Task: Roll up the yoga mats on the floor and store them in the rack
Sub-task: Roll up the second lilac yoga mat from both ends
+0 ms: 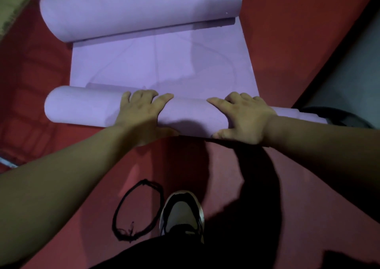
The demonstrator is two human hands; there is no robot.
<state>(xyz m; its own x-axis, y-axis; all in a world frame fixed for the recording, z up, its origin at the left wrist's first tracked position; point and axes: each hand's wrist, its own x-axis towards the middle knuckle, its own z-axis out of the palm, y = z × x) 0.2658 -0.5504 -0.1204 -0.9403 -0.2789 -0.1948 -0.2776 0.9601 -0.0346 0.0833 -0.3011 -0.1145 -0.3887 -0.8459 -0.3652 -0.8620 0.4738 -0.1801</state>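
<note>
Purple mat (164,67) half rolled. Left hand (141,112) and right hand (244,116) press the near roll (82,106), fingers (164,98) spread, released. Flat stretch and far curl (133,11) remain; rack not in sight.

Lilac yoga mat (164,67), red floor (287,32), black-and-white shoe (182,211)

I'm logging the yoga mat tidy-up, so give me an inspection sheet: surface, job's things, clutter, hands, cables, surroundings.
Surface: red floor, dimly lit.
Job's things: purple mat lies flat in the middle; near roll under both hands; far roll at its other end.
Clutter: black loop on the floor beside a shoe.
Hands: left hand and right hand press on the near roll, apart from each other.
Cables: nothing seen, unless the loop is a cord.
Surroundings: grey strip at right; no rack seen.
</note>
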